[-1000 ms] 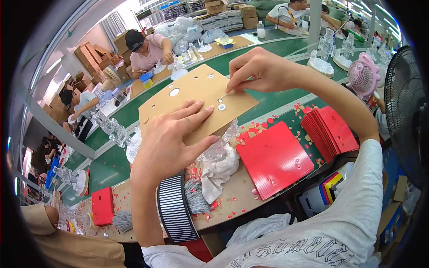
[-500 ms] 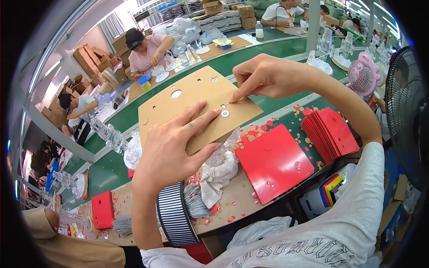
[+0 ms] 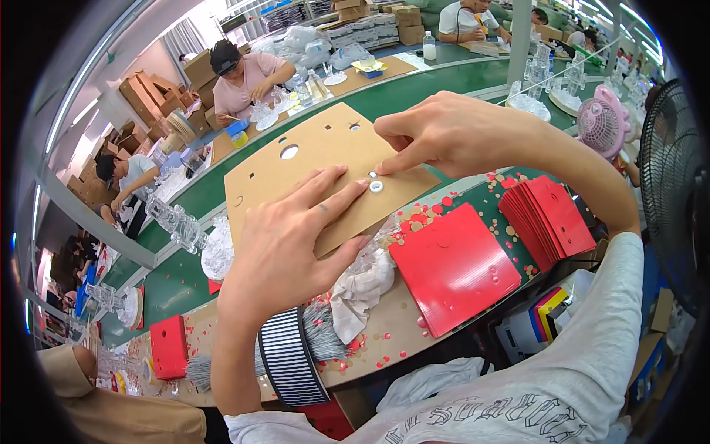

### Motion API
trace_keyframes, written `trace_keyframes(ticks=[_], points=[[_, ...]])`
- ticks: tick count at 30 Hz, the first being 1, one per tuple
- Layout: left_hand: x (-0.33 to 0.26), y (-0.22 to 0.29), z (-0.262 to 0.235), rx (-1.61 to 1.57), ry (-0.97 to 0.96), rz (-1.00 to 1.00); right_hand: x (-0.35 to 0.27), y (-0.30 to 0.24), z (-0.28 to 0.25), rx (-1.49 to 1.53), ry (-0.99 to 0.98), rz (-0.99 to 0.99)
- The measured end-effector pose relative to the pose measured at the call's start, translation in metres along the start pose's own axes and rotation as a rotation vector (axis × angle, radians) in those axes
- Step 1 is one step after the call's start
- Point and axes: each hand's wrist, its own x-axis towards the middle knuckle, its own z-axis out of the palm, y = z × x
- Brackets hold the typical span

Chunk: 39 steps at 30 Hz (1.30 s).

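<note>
A brown cardboard sheet (image 3: 296, 185) with round and square holes and curved slits lies tilted in front of me, partly over clear plastic pieces. My left hand (image 3: 288, 233) rests flat on it with fingers spread, thumb apart at the near edge. A small white ring (image 3: 376, 186) sits beside the index fingertip. My right hand (image 3: 444, 137) comes from the right, its fingers curled and the index fingertip pressing on the sheet just beyond the ring, next to a small square hole. Whatever it pinches is hidden.
Right of the sheet lie a red board (image 3: 455, 270) and a stack of red cards (image 3: 543, 222), among scattered red and brown dots. A bundle of grey wires (image 3: 322, 333) in a striped band (image 3: 292, 359) lies nearby. A black fan (image 3: 673, 192) stands at right; co-workers sit across the table.
My right hand has moved slightly left, its index finger now pressed beside the square hole. The sheet has shifted a little. A thin strand seen earlier at that fingertip is no longer visible.
</note>
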Motion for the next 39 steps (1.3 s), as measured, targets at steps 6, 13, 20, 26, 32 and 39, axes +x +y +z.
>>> trace_keyframes(ticks=[6, 13, 20, 26, 32, 39], points=[[-0.002, -0.001, -0.002, 0.023, 0.005, 0.010, 0.002, 0.004, 0.004, 0.178, 0.082, 0.021], [-0.004, -0.003, -0.003, -0.009, -0.002, 0.017, 0.007, 0.006, 0.007, 0.296, 0.103, 0.009], [-0.004, -0.001, -0.002, -0.006, 0.004, 0.019, 0.004, 0.006, 0.005, 0.331, 0.111, 0.021], [-0.004, 0.001, 0.000, -0.010, 0.012, 0.033, -0.003, 0.014, 0.011, 0.350, 0.146, 0.015], [-0.004, -0.002, -0.003, 0.016, -0.011, 0.031, 0.000, 0.013, 0.020, 0.074, 0.238, -0.147], [-0.001, -0.003, -0.003, -0.017, -0.017, 0.033, -0.002, 0.006, 0.024, -0.053, 0.266, -0.202]])
